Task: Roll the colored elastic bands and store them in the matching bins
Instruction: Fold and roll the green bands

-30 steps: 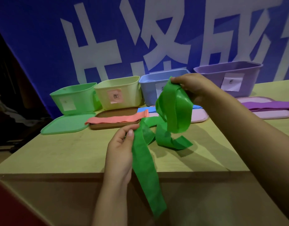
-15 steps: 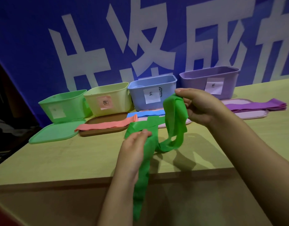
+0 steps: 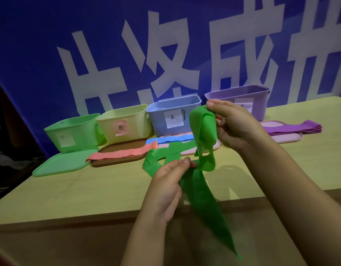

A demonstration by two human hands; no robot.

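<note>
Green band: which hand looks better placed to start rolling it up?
Probably the right hand: it pinches the green band by its folded upper part, held up above the table. The left hand grips lower down, where the loose tail hangs over the edge.

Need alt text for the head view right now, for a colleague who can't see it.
Two hands hold a long green elastic band above a wooden table: the right hand pinches its upper loop, the left hand grips it lower down, and the tail hangs past the table edge. Behind stand green, yellow, blue and purple bins, with pink, blue and purple bands lying on lids.
</note>
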